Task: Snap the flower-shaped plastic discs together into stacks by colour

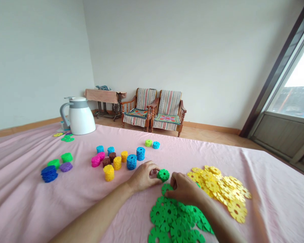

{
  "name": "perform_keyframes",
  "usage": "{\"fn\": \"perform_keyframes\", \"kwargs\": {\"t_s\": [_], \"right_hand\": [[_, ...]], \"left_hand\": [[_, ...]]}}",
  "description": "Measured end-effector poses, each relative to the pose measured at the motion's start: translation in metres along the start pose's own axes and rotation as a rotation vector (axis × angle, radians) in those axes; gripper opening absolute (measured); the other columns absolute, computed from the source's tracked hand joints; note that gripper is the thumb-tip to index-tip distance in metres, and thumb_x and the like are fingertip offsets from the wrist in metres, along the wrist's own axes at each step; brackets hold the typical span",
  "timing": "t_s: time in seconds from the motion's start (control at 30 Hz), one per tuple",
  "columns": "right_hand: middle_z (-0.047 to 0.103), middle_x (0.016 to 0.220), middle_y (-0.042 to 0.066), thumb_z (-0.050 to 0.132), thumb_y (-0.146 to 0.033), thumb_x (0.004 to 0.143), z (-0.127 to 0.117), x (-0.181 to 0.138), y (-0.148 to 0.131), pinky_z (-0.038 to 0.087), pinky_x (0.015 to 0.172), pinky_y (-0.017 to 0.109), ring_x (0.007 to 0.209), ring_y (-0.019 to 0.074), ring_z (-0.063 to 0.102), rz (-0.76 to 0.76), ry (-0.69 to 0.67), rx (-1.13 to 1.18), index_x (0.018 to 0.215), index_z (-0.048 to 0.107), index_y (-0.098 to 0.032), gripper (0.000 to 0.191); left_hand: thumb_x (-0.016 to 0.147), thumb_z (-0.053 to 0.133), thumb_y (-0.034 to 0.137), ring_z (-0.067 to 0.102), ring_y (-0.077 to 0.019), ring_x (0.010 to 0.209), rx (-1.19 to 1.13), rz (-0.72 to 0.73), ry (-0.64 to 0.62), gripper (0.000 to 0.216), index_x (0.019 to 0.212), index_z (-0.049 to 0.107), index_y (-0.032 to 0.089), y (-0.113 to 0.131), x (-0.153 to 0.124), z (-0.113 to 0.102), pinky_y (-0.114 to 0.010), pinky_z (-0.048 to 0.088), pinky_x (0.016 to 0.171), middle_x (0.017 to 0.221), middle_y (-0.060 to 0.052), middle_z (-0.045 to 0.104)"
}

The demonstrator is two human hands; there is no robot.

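My left hand (145,177) curls round the left side of a short stack of green notched discs (163,174), thumb in front and fingers behind. Just to the right, my right hand (184,189) has its thumb and fingers pinched on a single green snowflake disc (167,189), held in front of that stack. Below it spreads a loose heap of green discs (178,226), partly covered by my right forearm. A pile of yellow discs (218,185) lies to the right of my right hand.
Left of my hands stand several small stacks: blue (131,162), yellow (108,172), pink (95,161), brown (106,162), purple (66,166) and dark blue (49,173). A white jug (81,116) stands at the far left of the pink cloth (76,209). Two wooden chairs (167,118) are beyond.
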State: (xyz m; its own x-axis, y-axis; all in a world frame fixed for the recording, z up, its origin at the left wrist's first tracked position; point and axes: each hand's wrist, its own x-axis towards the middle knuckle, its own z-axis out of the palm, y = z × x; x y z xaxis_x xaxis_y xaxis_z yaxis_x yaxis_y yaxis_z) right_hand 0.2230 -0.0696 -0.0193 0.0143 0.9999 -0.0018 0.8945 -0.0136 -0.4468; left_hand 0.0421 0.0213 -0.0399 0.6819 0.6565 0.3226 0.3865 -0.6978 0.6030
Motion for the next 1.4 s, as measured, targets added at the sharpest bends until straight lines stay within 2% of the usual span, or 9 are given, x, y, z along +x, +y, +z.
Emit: {"fn": "perform_keyframes", "kwargs": {"t_s": [0.17,0.3,0.37,0.43,0.63,0.8,0.93,1.13,1.4], "right_hand": [[0.051,0.053,-0.006,0.063,-0.02,0.062,-0.006,0.008,0.006,0.03,0.048,0.021,0.051,0.0088,0.047,-0.019,-0.093,0.4,0.062,0.053,-0.019,0.01],[0.054,0.05,-0.005,0.06,-0.023,0.068,-0.003,0.021,0.008,0.038,0.049,0.021,0.048,0.0093,0.052,0.05,0.092,0.719,0.064,0.05,-0.019,0.011],[0.058,0.052,-0.003,0.06,-0.026,0.069,0.002,0.026,0.009,0.041,0.05,0.021,0.05,0.0104,0.056,0.08,0.174,0.775,0.065,0.051,-0.019,0.012],[0.06,0.053,-0.002,0.061,-0.026,0.069,0.008,0.03,0.009,0.042,0.05,0.022,0.05,0.0113,0.057,0.101,0.184,0.779,0.066,0.052,-0.019,0.012],[0.062,0.058,0.0,0.058,-0.024,0.07,0.014,0.031,0.012,0.043,0.052,0.023,0.052,0.0129,0.06,0.144,0.16,0.638,0.068,0.054,-0.018,0.007],[0.067,0.069,0.003,0.051,-0.016,0.07,0.007,0.025,0.015,0.041,0.06,0.025,0.065,0.0154,0.061,0.084,0.264,0.264,0.073,0.063,-0.018,0.013],[0.069,0.075,0.005,0.048,-0.012,0.069,0.006,0.016,0.008,0.039,0.064,0.025,0.073,0.0175,0.062,0.055,0.186,0.064,0.075,0.067,-0.019,0.021],[0.07,0.08,0.009,0.047,-0.012,0.072,0.006,0.007,-0.011,0.034,0.063,0.025,0.081,0.0203,0.063,0.047,0.182,-0.081,0.077,0.064,-0.018,0.019],[0.067,0.081,0.009,0.044,-0.012,0.075,0.009,0.005,-0.019,0.028,0.059,0.026,0.076,0.0194,0.062,0.005,0.192,-0.211,0.079,0.062,-0.017,0.019]], "left_hand": [[0.069,0.075,0.033,0.052,-0.0144,0.072,-0.002,0.003,0.021,0.026,0.089,0.067,0.019,-0.003,0.0,0.002,-0.023,0.041,0.064,0.082,-0.001,0.057],[0.068,0.075,0.034,0.052,-0.0146,0.072,0.007,-0.003,0.017,0.025,0.087,0.067,0.019,-0.005,0.0,0.002,-0.023,0.041,0.064,0.082,-0.001,0.057],[0.067,0.075,0.033,0.052,-0.0147,0.073,0.02,-0.012,0.011,0.025,0.085,0.067,0.018,-0.005,0.0,0.002,-0.023,0.04,0.063,0.081,-0.001,0.057],[0.066,0.076,0.033,0.052,-0.0146,0.072,0.029,-0.02,0.007,0.025,0.085,0.067,0.018,-0.006,0.0,0.002,-0.023,0.04,0.063,0.081,-0.001,0.057],[0.066,0.076,0.031,0.052,-0.0147,0.073,0.035,-0.008,0.009,0.024,0.083,0.066,0.018,-0.007,0.001,0.003,-0.023,0.039,0.063,0.08,0.0,0.057],[0.066,0.076,0.032,0.051,-0.0139,0.07,0.052,0.011,0.027,0.023,0.076,0.062,0.017,-0.004,0.0,0.001,-0.023,0.037,0.061,0.077,0.001,0.055],[0.065,0.077,0.03,0.051,-0.0135,0.068,0.061,0.02,0.002,0.024,0.067,0.057,0.017,-0.003,-0.001,0.0,-0.022,0.035,0.058,0.072,0.002,0.054],[0.07,0.074,0.032,0.05,-0.0139,0.068,0.085,0.033,-0.015,0.022,0.07,0.057,0.017,-0.003,-0.001,0.001,-0.022,0.034,0.058,0.072,0.002,0.053],[0.074,0.072,0.036,0.049,-0.0142,0.068,0.155,0.086,-0.01,0.027,0.068,0.054,0.017,0.001,0.0,-0.001,-0.023,0.033,0.059,0.071,0.001,0.053]]}}
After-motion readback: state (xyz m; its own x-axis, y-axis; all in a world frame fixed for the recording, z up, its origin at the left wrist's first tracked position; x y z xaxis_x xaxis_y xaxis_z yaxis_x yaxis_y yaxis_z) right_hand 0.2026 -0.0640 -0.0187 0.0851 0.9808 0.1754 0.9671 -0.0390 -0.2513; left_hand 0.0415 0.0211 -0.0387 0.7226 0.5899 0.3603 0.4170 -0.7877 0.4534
